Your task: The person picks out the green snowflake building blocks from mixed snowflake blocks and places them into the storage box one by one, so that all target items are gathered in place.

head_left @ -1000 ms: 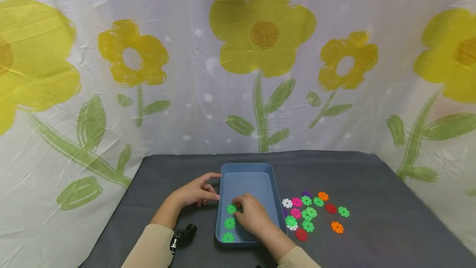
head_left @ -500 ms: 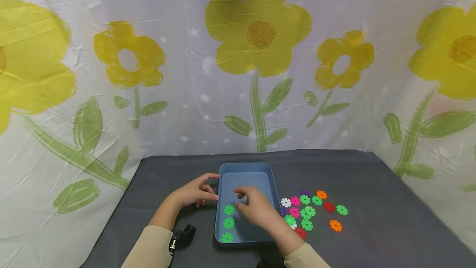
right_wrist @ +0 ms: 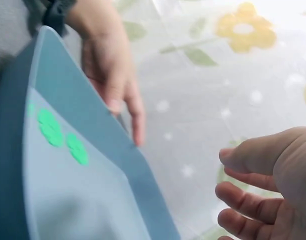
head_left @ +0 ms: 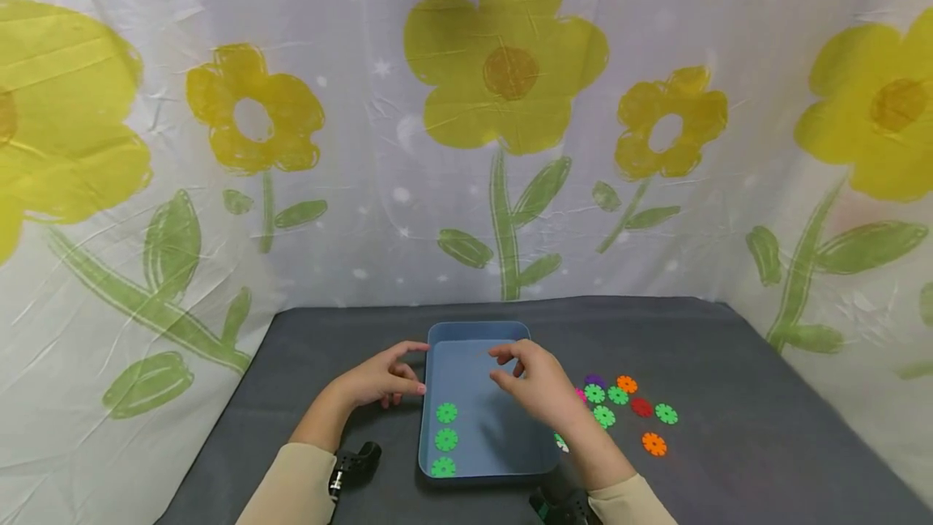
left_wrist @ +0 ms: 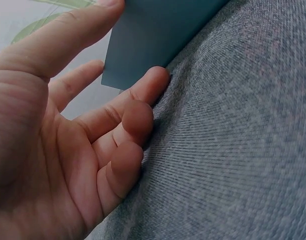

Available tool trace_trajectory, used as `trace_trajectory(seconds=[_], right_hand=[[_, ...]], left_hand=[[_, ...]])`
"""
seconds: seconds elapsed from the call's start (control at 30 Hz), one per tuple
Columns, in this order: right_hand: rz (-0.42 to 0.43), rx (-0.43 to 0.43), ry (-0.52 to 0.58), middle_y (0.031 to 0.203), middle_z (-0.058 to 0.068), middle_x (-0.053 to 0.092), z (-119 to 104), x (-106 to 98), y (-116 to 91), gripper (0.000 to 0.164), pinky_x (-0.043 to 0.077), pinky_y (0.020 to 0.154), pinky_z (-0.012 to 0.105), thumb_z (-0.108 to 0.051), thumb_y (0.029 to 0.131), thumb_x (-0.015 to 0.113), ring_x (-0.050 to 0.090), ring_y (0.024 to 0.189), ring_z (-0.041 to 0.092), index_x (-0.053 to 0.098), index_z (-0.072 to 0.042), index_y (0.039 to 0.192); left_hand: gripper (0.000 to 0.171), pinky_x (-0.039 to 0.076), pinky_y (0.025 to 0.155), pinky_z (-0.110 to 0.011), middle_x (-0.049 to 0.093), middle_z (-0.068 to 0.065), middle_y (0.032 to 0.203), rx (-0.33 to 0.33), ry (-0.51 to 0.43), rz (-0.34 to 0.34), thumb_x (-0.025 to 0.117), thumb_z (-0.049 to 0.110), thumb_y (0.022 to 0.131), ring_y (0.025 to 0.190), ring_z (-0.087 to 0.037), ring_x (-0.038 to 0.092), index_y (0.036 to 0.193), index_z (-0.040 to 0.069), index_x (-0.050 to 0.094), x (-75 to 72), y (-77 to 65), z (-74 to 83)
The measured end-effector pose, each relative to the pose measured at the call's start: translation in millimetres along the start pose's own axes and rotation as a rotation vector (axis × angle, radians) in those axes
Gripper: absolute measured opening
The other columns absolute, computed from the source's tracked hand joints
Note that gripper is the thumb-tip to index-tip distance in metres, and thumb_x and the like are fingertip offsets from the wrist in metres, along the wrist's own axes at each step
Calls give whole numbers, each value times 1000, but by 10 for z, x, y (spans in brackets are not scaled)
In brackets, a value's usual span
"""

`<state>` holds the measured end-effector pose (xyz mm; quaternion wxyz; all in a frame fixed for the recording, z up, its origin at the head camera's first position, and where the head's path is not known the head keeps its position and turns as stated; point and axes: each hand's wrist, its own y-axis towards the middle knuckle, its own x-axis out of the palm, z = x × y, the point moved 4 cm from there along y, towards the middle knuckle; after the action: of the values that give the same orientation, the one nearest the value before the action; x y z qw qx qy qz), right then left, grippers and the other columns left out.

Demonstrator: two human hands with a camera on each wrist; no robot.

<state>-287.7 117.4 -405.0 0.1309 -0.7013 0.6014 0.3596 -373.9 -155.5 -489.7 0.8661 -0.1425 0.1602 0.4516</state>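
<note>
Along the left side of a blue-grey rectangular tray, three green notched plastic discs lie in a column. My left hand touches the tray's left wall with index finger and thumb. In the left wrist view its other fingers bend loosely near the grey cloth, beside the tray wall. Over the tray's right side hovers my right hand, holding nothing, its thumb and fingers apart. The right wrist view shows that same empty right hand off to the side of the tray.
Right of the tray, loose discs lie scattered on the dark cloth: green, red, orange and purple ones. My right forearm hides part of them. A flower-printed curtain hangs behind the table.
My right hand has left the topmost green disc, which now lies in the tray, and moved up and right across the tray. My left hand stays at the tray wall.
</note>
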Motion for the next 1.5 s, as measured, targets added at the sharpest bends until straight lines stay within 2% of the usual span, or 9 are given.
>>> trace_trajectory(seconds=[0.33,0.57,0.73,0.9,1.07,1.23,1.37,1.5], right_hand=[[49,66,67,110,0,64,212,-402,-13,24,47,63,34,-16,96,75,54,86,23,73,-17,121],[53,80,51,114,3,64,398,-702,-17,25,49,74,38,-19,99,72,56,94,22,71,-13,123],[52,92,25,111,5,65,547,-861,-42,26,49,75,39,-20,100,71,56,94,23,71,-9,123],[25,170,16,108,6,64,748,-910,-61,27,48,74,37,-20,100,70,55,91,24,70,-8,125],[-11,223,-23,93,7,59,994,-894,-96,25,45,66,37,-13,99,70,51,79,23,72,-3,121],[-42,258,-58,86,6,56,1252,-871,-130,24,45,66,37,-8,95,73,50,78,23,72,2,117],[-85,301,-85,86,6,57,1426,-850,-160,21,45,67,36,-3,93,72,50,79,23,75,0,113],[-147,318,-64,81,6,55,1514,-814,-197,27,43,65,35,4,89,70,49,75,22,77,-3,114]], left_hand=[[83,45,54,-34,72,-6,92,-7,-6,-15,80,26,93,63,-19,54,160,14,33,-9,13,-61],[83,44,54,-35,72,-6,91,-4,-4,-9,80,25,93,62,-20,54,159,12,33,-15,23,-22],[81,44,54,-35,72,-5,91,-12,0,-3,79,23,93,63,-20,54,159,12,33,-3,10,15],[80,44,55,-35,72,-5,91,-19,3,8,79,22,93,63,-20,54,159,13,34,3,-7,36],[80,44,55,-34,71,-5,91,-24,-1,10,80,22,93,63,-20,54,158,13,35,2,-15,34],[82,44,55,-34,71,-5,91,-20,-1,3,80,24,92,63,-20,53,159,12,34,-3,-15,24],[82,44,55,-34,71,-4,91,-20,-5,1,80,24,92,63,-19,53,159,13,34,-2,-4,15],[82,44,54,-34,72,-4,91,-17,-12,-2,80,24,92,63,-19,53,159,13,34,-8,7,-1]])
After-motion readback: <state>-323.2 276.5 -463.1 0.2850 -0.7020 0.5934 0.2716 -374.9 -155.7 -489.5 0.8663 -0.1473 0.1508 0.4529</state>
